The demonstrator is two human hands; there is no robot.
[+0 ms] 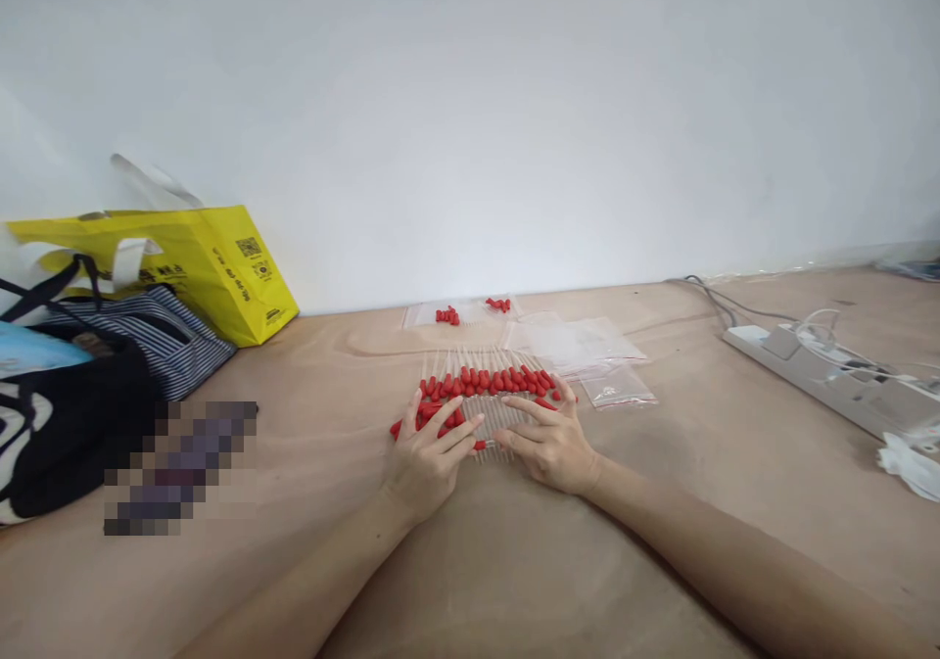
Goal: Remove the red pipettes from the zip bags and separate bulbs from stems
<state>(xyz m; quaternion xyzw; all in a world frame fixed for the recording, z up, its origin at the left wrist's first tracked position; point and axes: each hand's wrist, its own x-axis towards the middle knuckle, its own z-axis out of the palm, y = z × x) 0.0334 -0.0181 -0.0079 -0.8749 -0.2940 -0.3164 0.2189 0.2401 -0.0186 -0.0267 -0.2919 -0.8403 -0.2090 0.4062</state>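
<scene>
My left hand is low over the table, its thumb and index finger closed at a small red rubber bulb. Facing it, my right hand pinches near the end of a thin clear tube that meets this bulb; the fingers partly hide the grip. Between and under both hands lies a row of bare clear tubes. Just beyond them is a row of droppers with red bulbs, their clear stems pointing away from me. More loose red bulbs lie beside and partly under my left hand.
Clear plastic bags lie behind the droppers, with a few red bulbs on another bag. A power strip with cables is at the right. A yellow bag and a striped bag stand left, near a blurred-out object.
</scene>
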